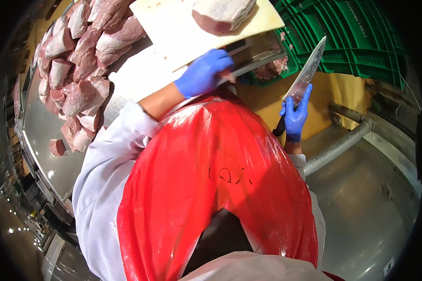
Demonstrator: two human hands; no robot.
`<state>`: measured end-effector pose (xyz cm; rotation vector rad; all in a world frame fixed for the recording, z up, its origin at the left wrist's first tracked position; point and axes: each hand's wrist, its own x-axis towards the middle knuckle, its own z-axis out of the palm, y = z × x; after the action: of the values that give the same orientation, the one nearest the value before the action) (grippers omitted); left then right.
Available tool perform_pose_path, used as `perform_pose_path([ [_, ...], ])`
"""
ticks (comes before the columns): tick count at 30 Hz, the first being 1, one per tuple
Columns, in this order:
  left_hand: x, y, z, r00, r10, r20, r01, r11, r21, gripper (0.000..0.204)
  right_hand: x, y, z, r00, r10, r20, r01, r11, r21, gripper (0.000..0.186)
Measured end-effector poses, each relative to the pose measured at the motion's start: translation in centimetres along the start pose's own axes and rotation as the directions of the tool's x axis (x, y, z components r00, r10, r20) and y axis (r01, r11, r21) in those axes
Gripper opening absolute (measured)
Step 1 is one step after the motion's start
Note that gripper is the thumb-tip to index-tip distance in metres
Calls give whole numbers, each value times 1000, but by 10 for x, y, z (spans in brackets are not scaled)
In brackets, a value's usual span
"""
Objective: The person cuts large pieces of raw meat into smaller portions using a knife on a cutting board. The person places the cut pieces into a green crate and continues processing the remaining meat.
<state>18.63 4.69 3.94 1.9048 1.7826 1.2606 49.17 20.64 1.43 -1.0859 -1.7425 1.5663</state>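
Knife handle [279,127] half-hidden, left hand [203,72] blurred, board [171,35] cropped

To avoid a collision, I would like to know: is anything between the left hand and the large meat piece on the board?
Nothing visible stands between the left hand and the large meat piece; only the cutting board shows there. The knife, in the right hand, is farther right.

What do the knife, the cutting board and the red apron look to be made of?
Knife: blade likely polished steel, by its grey metallic sheen. Cutting board: smooth cream surface, probably plastic, as no wood grain shows. Red apron: glossy, perhaps plastic or vinyl, judging by its bright highlights and creases.
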Motion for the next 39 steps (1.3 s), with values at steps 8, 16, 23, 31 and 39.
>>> perform_pose_path([
  [8,184,-38,138,983,-166,-85,177,973,149,48,87,19,-93,995,-89,-34,89,996,-6,81],
  [16,175,-57,-64,729,-668,148,594,726,346,43,138,7,-50,987,-113,115,87,974,210,56],
  [23,54,-150,-45,829,-479,-288,515,855,61,36,248,-76,168,839,-205,503,-53,890,452,18],
  [31,37,-14,30,744,-376,-552,540,825,166,30,356,-151,230,434,-321,842,365,917,162,37],
  [39,27,7,18,778,-10,-628,448,709,544,23,290,-124,93,71,-444,893,983,183,13,73],
])
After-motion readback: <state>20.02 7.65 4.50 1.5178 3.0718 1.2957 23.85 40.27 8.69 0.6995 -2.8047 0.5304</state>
